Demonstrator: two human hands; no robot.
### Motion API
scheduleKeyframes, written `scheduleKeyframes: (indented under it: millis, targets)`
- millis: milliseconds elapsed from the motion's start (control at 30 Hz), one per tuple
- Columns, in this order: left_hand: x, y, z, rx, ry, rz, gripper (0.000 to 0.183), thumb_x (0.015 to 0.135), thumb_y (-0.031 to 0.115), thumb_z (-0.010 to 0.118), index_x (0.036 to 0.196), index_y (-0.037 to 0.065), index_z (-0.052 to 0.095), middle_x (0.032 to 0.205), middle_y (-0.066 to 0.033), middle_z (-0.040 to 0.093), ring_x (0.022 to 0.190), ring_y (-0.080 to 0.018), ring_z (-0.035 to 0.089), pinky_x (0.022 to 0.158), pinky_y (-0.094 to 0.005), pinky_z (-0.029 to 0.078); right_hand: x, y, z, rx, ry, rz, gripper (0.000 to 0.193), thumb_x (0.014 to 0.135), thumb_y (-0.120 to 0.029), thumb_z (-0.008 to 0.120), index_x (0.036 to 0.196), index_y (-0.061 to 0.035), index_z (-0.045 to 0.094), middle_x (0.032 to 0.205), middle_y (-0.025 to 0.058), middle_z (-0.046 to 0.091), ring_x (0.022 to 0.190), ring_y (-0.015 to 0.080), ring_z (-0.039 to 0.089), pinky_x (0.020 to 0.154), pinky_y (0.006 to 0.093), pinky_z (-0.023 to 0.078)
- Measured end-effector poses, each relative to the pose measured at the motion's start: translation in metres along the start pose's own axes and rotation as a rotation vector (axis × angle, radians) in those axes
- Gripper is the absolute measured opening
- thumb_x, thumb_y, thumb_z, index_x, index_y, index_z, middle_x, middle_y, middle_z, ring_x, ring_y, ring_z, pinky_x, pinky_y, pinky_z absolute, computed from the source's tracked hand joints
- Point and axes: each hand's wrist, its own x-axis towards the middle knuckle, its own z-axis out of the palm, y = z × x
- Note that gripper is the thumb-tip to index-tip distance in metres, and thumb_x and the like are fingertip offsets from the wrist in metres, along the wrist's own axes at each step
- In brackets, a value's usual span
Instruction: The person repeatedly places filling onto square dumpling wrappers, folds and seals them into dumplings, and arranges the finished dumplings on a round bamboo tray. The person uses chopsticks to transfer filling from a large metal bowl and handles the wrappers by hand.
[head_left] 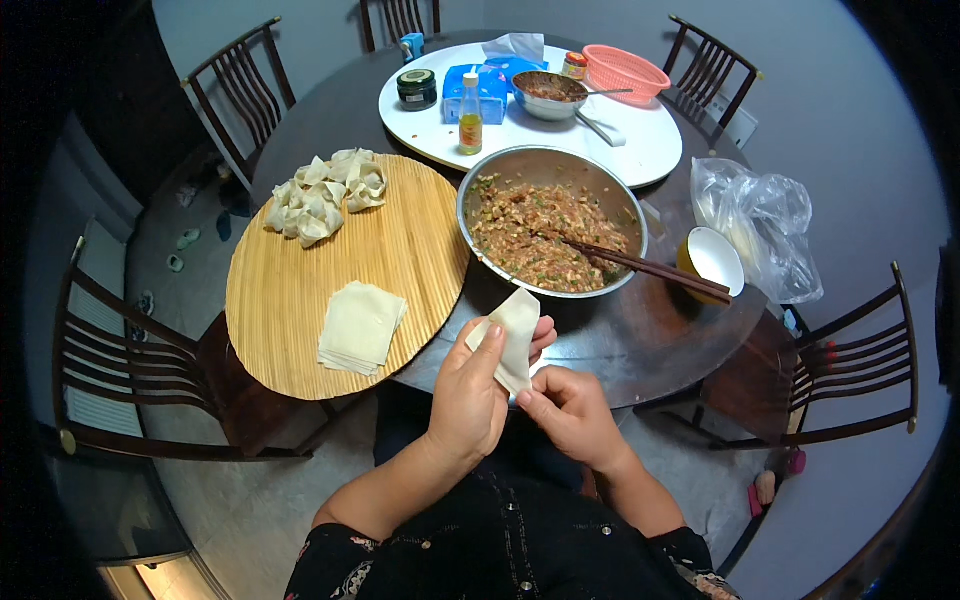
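Between my two hands, over the table's near edge, is a pale wonton wrapper (517, 338), folded over. My left hand (472, 385) holds it along its length, the thumb lying on top. At its lower corner my right hand (573, 408) pinches the wrapper between thumb and finger. Whether filling lies inside the fold is hidden. A stack of square wrappers (362, 328) lies on the round slatted board (270, 330) to the left. Several folded wontons (318, 200) are heaped at the board's far side. Beyond my hands stands a steel bowl (462, 215) of minced filling (545, 225).
Dark chopsticks (655, 268) rest across the bowl's right rim, reaching over a small bowl (716, 260). Clear plastic bags (760, 230) lie at right. On the white turntable (645, 150) are a bottle (470, 120), jar (417, 90), metal bowl (548, 105) and pink basket (625, 72). Chairs surround the table.
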Motion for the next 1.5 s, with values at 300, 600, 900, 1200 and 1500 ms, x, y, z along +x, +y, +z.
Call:
scheduleKeyframes:
  millis: [300,600,900,1200,1500]
  targets:
    - [-0.003,0.000,0.008,-0.032,-0.012,-0.157,0.032,0.095,0.014,0.049,0.121,-0.004,0.042,0.118,-0.0218,0.056,0.106,-0.0294,0.059,0.089,-0.0378,0.049,-0.018,-0.031,-0.045,-0.371,0.007,-0.279,0.013,0.085,-0.013,0.064,0.089,-0.0011,0.062,0.077,0.0063,0.059,0.074,0.0162,0.057,0.069,0.0283,0.046]
    - [0.008,-0.014,0.005,-0.124,-0.054,-0.396,0.036,0.095,0.010,0.044,0.126,-0.007,0.042,0.116,-0.0221,0.057,0.101,-0.0283,0.062,0.077,-0.0330,0.056,-0.014,-0.045,-0.216,-0.990,0.741,-0.538,0.020,0.090,-0.020,0.052,0.094,-0.0007,0.056,0.093,0.0144,0.058,0.091,0.0303,0.057,0.083,0.0409,0.043]
    - [0.009,-0.016,0.014,-0.056,-0.026,-0.389,0.038,0.092,0.003,0.046,0.127,-0.011,0.040,0.113,-0.0231,0.058,0.098,-0.0267,0.062,0.081,-0.0306,0.055,0.041,-0.043,-0.243,-1.122,0.271,0.067,0.044,0.095,-0.038,0.038,0.108,-0.0008,0.056,0.106,0.0266,0.059,0.098,0.0401,0.056,0.085,0.0438,0.042]
    - [0.009,-0.022,0.008,-0.063,-0.053,-0.419,0.032,0.093,0.007,0.048,0.121,-0.009,0.047,0.110,-0.0204,0.060,0.097,-0.0248,0.062,0.085,-0.0324,0.051,-0.044,-0.035,-0.172,-0.379,0.688,-0.820,0.043,0.098,-0.039,0.038,0.078,-0.0040,0.052,0.080,0.0070,0.058,0.081,0.0217,0.060,0.083,0.0433,0.045]
    - [0.004,-0.023,0.006,-0.154,-0.144,-0.406,0.031,0.096,0.011,0.044,0.120,-0.007,0.049,0.108,-0.0167,0.061,0.093,-0.0235,0.063,0.083,-0.0319,0.051,-0.011,-0.028,-0.071,-0.557,0.037,-0.754,0.035,0.092,-0.041,0.049,0.086,-0.0071,0.056,0.092,0.0133,0.063,0.101,0.0307,0.062,0.103,0.0528,0.030]
